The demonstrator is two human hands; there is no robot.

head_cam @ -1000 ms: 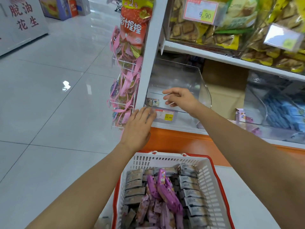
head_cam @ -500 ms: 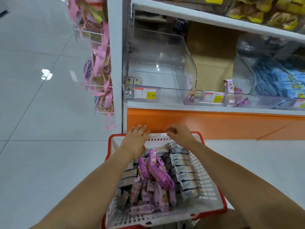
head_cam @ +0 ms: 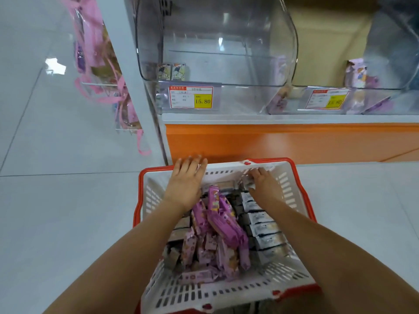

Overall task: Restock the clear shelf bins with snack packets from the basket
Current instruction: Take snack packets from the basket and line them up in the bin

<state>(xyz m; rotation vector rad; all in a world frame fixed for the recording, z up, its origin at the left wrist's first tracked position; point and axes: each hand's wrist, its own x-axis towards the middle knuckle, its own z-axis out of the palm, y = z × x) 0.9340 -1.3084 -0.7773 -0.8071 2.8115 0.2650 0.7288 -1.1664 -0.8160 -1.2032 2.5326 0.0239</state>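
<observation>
A white basket with a red rim (head_cam: pixel 226 172) stands on the floor in front of me. Purple snack packets (head_cam: pixel 223 220) are heaped in its middle, grey packets (head_cam: pixel 264 227) line its right side and dark ones (head_cam: pixel 180 223) its left. My left hand (head_cam: pixel 186 181) lies flat and open over the basket's far left corner. My right hand (head_cam: pixel 266 185) reaches into the far right corner, fingertips on a grey packet, not closed around it. Above, the clear shelf bin (head_cam: pixel 260 53) holds only two small packets (head_cam: pixel 172 71) at its front left.
A price tag reading 15.80 (head_cam: pixel 191 97) is clipped to the bin's front. A second clear bin (head_cam: pixel 390 53) to the right holds a few purple packets (head_cam: pixel 356 73). Pink ribbon-tied bags (head_cam: pixel 97 53) hang on a rack left of the shelf post. An orange plinth (head_cam: pixel 283 141) runs below the shelf.
Both hands came down from the clear bin's front edge into the far end of the basket. The view tilted down and moved closer.
</observation>
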